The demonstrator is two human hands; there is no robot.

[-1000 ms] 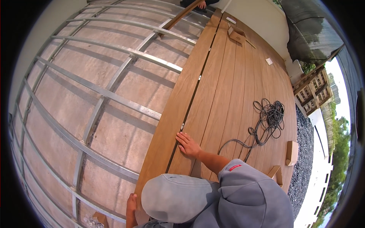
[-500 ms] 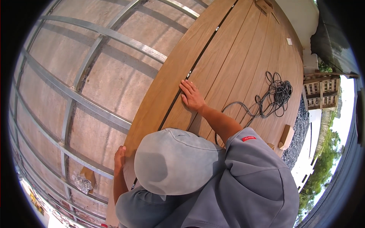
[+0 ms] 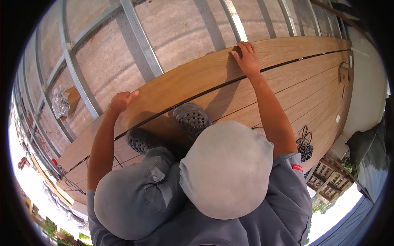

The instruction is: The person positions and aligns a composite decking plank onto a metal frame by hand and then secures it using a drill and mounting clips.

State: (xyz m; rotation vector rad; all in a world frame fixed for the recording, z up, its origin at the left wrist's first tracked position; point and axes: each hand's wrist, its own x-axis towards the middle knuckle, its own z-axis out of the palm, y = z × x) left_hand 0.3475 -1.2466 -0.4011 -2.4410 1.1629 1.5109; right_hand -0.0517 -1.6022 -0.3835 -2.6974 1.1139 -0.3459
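A long brown wood-look decking board (image 3: 184, 84) lies along the outer edge of the deck, over the metal frame. My left hand (image 3: 122, 101) is closed on its outer edge, the thumb on top and the fingers partly hidden over the side. Farther right, my right hand (image 3: 247, 58) hooks its fingers over the same edge, with the thumb apart from them. A dark gap (image 3: 221, 85) with small metal clips separates this board from the fitted decking (image 3: 283, 92). My grey clogs (image 3: 193, 119) rest close to that gap.
Galvanised metal joists (image 3: 141, 39) span the concrete beyond the board. Clear plastic wrapping (image 3: 60, 105) and a cardboard box (image 3: 74, 99) sit among them at left. A coiled black cable (image 3: 304, 147) lies on the decking at right; a small box (image 3: 344, 74) stands farther off.
My view has turned, so the board now runs across it. My right hand has gone from lying flat by the gap to the board's outer edge. My left hand stays on that edge.
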